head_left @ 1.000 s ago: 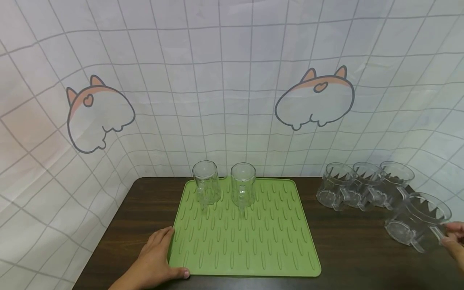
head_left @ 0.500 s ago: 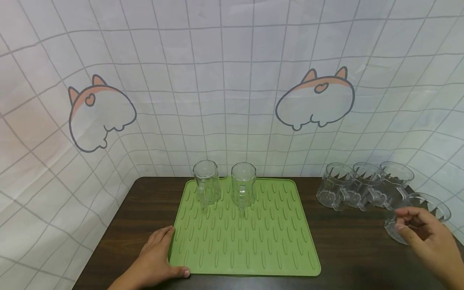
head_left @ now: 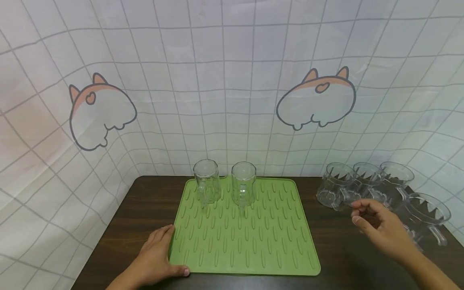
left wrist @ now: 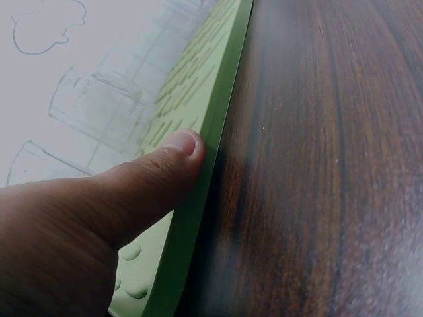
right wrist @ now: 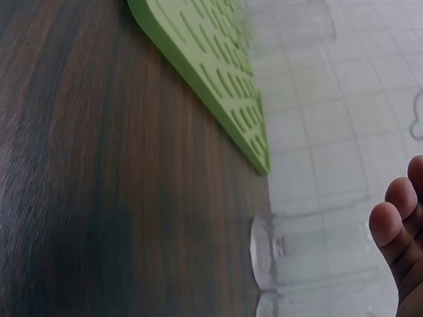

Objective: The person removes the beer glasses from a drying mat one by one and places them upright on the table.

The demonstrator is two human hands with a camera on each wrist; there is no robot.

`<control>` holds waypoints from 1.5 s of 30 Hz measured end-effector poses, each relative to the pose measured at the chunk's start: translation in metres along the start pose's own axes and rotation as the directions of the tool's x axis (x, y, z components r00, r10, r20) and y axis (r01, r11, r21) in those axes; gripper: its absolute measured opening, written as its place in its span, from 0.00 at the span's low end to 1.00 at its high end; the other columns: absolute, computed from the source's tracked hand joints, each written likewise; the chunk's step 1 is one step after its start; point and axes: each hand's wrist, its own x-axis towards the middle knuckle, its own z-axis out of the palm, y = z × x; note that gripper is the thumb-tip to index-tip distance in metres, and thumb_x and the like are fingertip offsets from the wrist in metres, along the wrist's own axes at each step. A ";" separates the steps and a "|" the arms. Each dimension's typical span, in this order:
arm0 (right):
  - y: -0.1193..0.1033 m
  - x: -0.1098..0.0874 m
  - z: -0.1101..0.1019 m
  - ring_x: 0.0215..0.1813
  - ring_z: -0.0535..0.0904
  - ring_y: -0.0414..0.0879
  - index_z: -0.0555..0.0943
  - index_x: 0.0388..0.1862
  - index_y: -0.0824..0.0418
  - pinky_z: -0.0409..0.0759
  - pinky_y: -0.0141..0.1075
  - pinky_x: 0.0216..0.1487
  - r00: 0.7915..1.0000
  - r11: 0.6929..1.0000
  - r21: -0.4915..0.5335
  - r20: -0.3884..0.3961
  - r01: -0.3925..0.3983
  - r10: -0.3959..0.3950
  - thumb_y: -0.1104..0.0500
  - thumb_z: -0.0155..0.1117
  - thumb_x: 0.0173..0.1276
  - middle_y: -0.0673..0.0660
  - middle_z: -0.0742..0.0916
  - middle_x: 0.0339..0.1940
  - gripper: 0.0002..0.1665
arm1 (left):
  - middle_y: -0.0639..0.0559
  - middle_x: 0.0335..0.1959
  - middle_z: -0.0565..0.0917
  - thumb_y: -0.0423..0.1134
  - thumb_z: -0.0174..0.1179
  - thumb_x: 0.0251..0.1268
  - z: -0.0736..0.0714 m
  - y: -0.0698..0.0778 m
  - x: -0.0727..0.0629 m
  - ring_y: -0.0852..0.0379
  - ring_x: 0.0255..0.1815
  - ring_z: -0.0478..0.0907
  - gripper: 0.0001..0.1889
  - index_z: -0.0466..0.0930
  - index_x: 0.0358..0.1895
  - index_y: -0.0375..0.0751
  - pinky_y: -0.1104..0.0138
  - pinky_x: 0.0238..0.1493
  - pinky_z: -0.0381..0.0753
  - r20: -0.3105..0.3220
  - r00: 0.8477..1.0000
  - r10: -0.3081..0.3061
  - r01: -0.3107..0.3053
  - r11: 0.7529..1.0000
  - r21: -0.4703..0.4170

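My left hand (head_left: 154,255) rests at the near left corner of a green ribbed mat (head_left: 253,245), fingers along its left side. In the left wrist view the thumb (left wrist: 152,168) lies on the mat's edge. Two clear glass mugs (head_left: 207,181) (head_left: 243,183) stand upright at the back of the mat, handles toward me. My right hand (head_left: 380,229) holds nothing; its fingers are bent loosely, right in front of the leftmost glass mug (head_left: 328,183) of the group on the right. The right wrist view catches that hand's fingertips (right wrist: 385,223) and a mug's base (right wrist: 263,254).
Beside that mug stand another glass mug (head_left: 362,172) and a wider one (head_left: 396,172), close together. A larger handled glass (head_left: 429,211) is nearer me, partly behind the right hand. Dark wood table (head_left: 127,225) surrounds the mat; a white gridded sheet (head_left: 232,96) hangs behind.
My right hand came in from the right edge, off the large glass's handle, and moved left to the leftmost mug of that group. The left hand has stayed put.
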 end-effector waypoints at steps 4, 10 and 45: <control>-0.004 0.007 0.012 0.37 0.83 0.37 0.77 0.57 0.64 0.84 0.33 0.31 1.000 0.999 0.036 0.017 0.007 -0.007 0.73 0.66 0.70 0.52 0.83 0.41 0.19 | 0.33 0.73 0.65 0.78 0.75 0.32 0.000 0.000 0.000 0.31 0.73 0.60 0.72 0.61 0.75 0.25 0.36 0.66 0.64 -0.005 1.000 0.004 -0.004 1.000 0.000; -0.010 0.020 0.033 0.40 0.83 0.37 0.76 0.57 0.65 0.84 0.32 0.36 0.997 0.998 0.066 0.069 0.017 -0.022 0.72 0.65 0.70 0.56 0.83 0.43 0.18 | 0.34 0.73 0.66 0.77 0.75 0.31 0.000 0.000 0.000 0.32 0.73 0.61 0.72 0.62 0.75 0.25 0.35 0.65 0.65 -0.016 1.000 0.006 -0.006 1.000 0.008; -0.045 0.068 0.123 0.50 0.81 0.48 0.77 0.60 0.66 0.83 0.39 0.47 0.977 0.982 0.179 0.188 0.063 -0.097 0.65 0.64 0.75 0.54 0.83 0.49 0.17 | 0.34 0.74 0.65 0.78 0.75 0.31 -0.001 0.000 -0.001 0.32 0.74 0.60 0.73 0.61 0.76 0.27 0.36 0.67 0.63 0.013 1.000 -0.020 0.020 1.000 -0.006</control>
